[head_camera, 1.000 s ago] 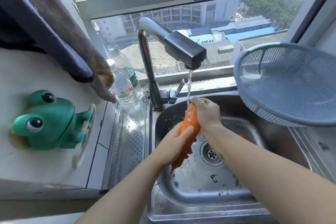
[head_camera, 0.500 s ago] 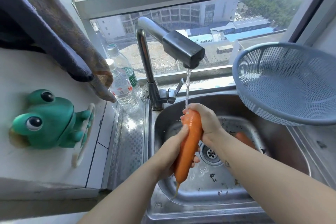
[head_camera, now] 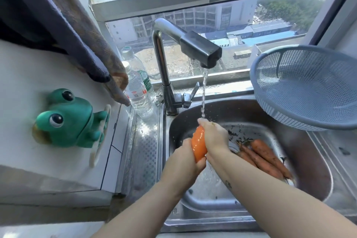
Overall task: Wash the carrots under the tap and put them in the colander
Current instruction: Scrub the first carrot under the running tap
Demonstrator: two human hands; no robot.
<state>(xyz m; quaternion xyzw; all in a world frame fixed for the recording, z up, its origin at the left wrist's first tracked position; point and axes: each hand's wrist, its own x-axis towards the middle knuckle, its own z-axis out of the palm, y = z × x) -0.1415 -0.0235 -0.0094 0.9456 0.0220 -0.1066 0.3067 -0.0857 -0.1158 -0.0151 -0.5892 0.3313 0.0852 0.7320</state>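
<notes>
Carrot (head_camera: 199, 144) inside curled fingers (head_camera: 201, 162) of left hand (head_camera: 185, 158), right hand (head_camera: 214, 137)

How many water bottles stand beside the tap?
2. The nearer bottle stands left of the tap; the farther bottle stands right behind it, partly hidden.
</notes>
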